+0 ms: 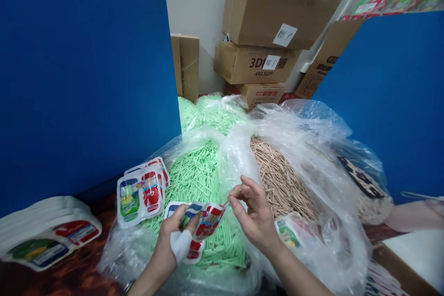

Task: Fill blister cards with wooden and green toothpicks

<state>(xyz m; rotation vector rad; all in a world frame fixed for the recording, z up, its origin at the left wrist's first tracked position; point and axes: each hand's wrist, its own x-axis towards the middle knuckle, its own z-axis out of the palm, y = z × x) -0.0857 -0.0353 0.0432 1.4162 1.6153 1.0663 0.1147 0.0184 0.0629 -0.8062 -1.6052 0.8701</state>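
Note:
My left hand [173, 238], with a white wrap around part of it, is closed on a flat packet [209, 221] with red, blue and green printing. The packet is tilted above a pile of thin green sticks [196, 180]. At the packet's right end, the thumb and a finger of my right hand [256, 217] pinch a thin brown stick [226, 203], its other end at the packet's edge. Under my left hand lies another packet [194, 250], partly hidden. To the right, a clear plastic bag [312, 148] holds a heap of thin brown sticks [282, 178].
Several two-part packets [138, 196] lie at the left of the green sticks. Farther left is a stack of white-edged packets [52, 245]. Blue panels [86, 69] stand on both sides. Cardboard boxes [277, 14] are piled against the wall behind.

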